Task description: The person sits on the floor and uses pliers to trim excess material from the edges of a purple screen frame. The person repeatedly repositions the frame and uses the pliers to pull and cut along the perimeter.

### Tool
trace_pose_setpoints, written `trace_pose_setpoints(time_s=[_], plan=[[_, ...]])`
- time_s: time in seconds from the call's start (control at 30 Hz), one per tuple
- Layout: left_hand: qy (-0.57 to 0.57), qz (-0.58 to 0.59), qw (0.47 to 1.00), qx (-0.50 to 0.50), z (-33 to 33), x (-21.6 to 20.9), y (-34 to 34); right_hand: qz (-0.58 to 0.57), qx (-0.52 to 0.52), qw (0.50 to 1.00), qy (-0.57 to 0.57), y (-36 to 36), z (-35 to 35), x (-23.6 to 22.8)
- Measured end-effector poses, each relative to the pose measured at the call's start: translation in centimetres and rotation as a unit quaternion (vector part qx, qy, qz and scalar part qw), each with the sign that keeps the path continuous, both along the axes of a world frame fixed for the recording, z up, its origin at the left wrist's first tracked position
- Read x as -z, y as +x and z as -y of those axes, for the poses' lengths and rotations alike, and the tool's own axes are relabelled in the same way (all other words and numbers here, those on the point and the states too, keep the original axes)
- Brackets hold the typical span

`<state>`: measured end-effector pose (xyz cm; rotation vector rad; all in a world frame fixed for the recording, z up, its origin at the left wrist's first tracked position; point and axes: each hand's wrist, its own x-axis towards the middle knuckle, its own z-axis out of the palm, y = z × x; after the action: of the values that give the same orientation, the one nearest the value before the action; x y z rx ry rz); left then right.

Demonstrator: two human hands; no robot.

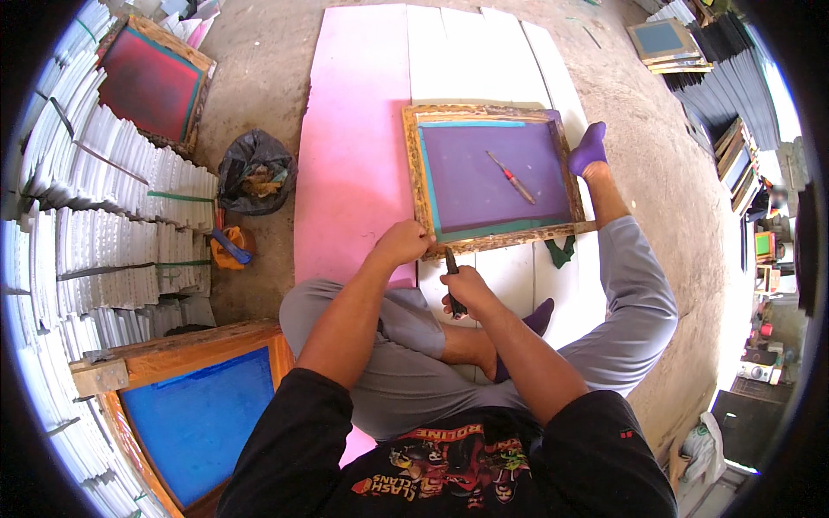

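In front of me a wooden-framed printing screen (416, 186) with purple mesh lies on white and pink boards. My left hand (404, 243) is closed on its near left corner. My right hand (466, 289) is closed round a dark tool that looks like pliers (450, 262). The jaws point away from me and meet the near edge of the frame, just right of my left hand. Whether they grip anything there is too small to tell. A red-handled screwdriver-like tool (509, 177) lies on the purple mesh, apart from both hands.
My foot in a purple sock (589, 149) rests by the frame's right side. A green cloth (560, 251) lies at its near edge. To the left are a black bag (256, 173), a blue screen (203, 419), a red screen (151, 85) and stacked white sheets (129, 164).
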<state>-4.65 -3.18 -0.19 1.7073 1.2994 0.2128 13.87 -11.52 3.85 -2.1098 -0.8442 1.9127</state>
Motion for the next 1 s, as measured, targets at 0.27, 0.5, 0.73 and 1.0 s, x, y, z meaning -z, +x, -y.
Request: trace_pose_setpoints(time_s=[0.27, 0.5, 0.73, 1.0], plan=[[0.001, -0.022, 1.0, -0.018, -0.2, 0.4, 0.5, 0.11, -0.033, 0.993, 0.037, -1.8, 0.7, 2.0], [-0.026, -0.027, 0.999, -0.031, -0.3, -0.4, 0.6, 0.272, -0.055, 0.95, 0.142, -3.4, 2.6, 5.5], [-0.027, -0.005, 0.999, -0.039, -0.7, -0.1, 0.4, 0.299, -0.063, 0.939, 0.156, -4.2, 3.0, 2.9], [-0.175, 0.101, 0.979, -0.014, -0.4, -1.6, -1.8, 0.156, -0.157, 0.947, 0.233, -3.6, 3.7, 1.5]])
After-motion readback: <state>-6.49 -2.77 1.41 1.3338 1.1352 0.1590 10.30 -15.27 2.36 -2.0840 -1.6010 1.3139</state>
